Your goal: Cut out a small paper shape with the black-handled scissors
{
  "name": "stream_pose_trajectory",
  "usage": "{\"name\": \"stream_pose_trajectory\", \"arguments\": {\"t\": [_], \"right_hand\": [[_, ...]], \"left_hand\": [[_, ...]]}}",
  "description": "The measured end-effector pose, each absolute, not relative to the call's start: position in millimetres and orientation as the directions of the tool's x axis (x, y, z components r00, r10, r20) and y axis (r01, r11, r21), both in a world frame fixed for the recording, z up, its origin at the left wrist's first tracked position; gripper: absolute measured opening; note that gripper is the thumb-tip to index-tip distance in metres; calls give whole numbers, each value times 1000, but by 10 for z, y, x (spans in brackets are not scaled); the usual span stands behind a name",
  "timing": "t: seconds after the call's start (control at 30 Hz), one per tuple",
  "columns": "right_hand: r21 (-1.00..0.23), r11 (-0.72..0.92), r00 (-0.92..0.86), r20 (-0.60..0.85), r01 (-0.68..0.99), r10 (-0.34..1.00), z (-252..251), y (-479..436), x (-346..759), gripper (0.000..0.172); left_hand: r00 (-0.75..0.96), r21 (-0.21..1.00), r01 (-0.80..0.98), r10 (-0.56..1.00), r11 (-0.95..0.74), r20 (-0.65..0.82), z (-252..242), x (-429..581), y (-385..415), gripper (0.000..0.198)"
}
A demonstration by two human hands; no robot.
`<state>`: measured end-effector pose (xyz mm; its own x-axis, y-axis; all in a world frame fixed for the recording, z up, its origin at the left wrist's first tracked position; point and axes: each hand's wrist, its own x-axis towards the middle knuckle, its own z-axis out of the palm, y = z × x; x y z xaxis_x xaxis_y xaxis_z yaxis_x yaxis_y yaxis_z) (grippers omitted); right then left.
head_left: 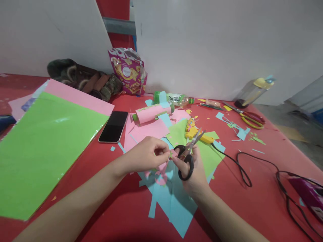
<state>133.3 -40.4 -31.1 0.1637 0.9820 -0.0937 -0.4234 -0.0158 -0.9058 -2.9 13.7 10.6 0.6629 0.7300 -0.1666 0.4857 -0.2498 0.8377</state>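
Worktop: red worktop (106, 174) backed by a white wall; blue offcuts (174, 201) are spread beneath both hands.
Left hand (146, 154): pinched on a pink paper piece (163, 168), held between the hands.
Right hand (194, 174): fingers threaded through black scissors (188, 154), blades parted, just beside the paper.
Phone (113, 126): laid beyond the left hand.

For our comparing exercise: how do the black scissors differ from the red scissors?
The black scissors have black handles; the red scissors, red and yellow. The black scissors are in the right hand; the red scissors lie on the table. Both have metal blades.
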Motion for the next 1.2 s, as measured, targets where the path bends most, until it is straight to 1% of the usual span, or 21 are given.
{"name": "stream_pose_trajectory", "arguments": {"t": [0.3,0.37,0.47,0.53,0.7,0.9,1.0,1.2], "right_hand": [[-923,-15,167,-86,-384,982,-308,-417,1328,37],[-928,-5,181,-78,-372,980,-310,-414,1330,35],[-928,9,202,-72,-374,977,-305,-409,1338,34],[-922,18,204,-66,-387,977,-297,-406,1342,35],[-914,45,203,-41,-404,978,-297,-414,1349,35],[-935,54,203,-19,-350,979,-296,-426,1351,34],[-940,45,201,-26,-338,979,-288,-429,1349,35],[-939,41,187,-25,-340,982,-292,-430,1350,36]], "left_hand": [[691,842,449,713,-300,-115,118,10,101,26],[689,853,448,712,-269,-137,118,12,96,26],[682,869,459,700,-183,-213,111,9,93,24],[679,869,466,696,-165,-232,99,5,93,22],[698,854,464,691,-235,-189,78,0,97,24],[744,822,495,625,-280,-235,127,-41,145,20],[745,820,499,622,-281,-241,150,-67,167,17],[740,832,471,644,-294,-192,140,-61,162,24]]}}
